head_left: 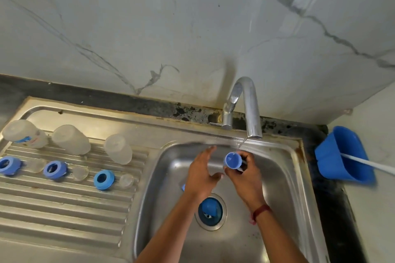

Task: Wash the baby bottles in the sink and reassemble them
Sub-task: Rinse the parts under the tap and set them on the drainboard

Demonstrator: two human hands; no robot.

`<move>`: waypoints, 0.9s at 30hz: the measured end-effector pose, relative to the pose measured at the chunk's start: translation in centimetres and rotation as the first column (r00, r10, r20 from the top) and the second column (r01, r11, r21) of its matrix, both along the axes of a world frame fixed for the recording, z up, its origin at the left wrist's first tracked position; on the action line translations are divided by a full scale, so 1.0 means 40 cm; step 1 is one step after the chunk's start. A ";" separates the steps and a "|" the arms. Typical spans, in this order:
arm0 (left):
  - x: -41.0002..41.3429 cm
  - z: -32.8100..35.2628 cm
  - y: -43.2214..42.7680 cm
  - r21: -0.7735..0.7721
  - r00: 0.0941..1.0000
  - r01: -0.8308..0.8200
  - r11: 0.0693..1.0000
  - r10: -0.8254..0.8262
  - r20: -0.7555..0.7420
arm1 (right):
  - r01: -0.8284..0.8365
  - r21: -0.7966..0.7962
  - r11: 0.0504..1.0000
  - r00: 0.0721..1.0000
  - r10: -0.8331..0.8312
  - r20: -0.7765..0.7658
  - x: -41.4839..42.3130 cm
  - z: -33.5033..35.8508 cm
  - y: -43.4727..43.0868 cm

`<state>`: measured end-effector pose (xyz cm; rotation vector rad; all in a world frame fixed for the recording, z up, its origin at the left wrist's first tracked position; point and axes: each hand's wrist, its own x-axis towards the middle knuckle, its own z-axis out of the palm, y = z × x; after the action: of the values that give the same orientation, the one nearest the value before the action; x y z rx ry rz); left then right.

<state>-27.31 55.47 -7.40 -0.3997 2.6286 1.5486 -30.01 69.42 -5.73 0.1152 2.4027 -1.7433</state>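
Head view: the sink [284,188] spreads below the tap [249,102], and its basin carries the biggest risk. A second cap [210,207] sits right in the drain, well below the tap, and could choke the outflow so that rinse water pools.

Left of the tap, three bottles [71,139] stand mouth-down on the ribbed drainer [53,209]. They look light and round, so a knock may tip or roll them.

The left hand [201,171], below and left of the tap, has straight, spread fingers and holds nothing, just beside the cap. The right hand [245,175], straight below the tap, has its fingers curled round the cap [232,160], which it holds just under the spout. A thin slanted trickle falls toward it there. Wet plastic in a one-handed grip may slip, and the cap would drop into the basin.

Rings [103,179] and clear teats [126,180] lie far left of the tap on the drainer, small enough to be swept off by a careless reach.

The cap's round blue face turns up toward the camera and a little left. I judge its long axis to run from the right palm up and leftward, tilted rather than upright. Whether that face is the open mouth or the closed top, I cannot tell.
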 end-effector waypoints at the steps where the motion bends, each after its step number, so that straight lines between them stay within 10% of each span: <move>1: 0.003 -0.003 -0.006 -0.003 1.000 -0.020 1.000 0.020 0.024 | -0.053 0.033 0.998 0.999 0.053 -0.009 0.003 -0.009 -0.001; 27: 0.062 -0.028 -0.038 0.139 0.985 -0.114 0.984 0.093 0.147 | 0.090 0.162 0.983 0.988 -0.068 -0.135 0.031 -0.092 -0.039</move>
<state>-24.82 53.95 -8.51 -0.6190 2.4067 1.6651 -28.77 67.86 -9.42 0.1246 2.6722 -1.6235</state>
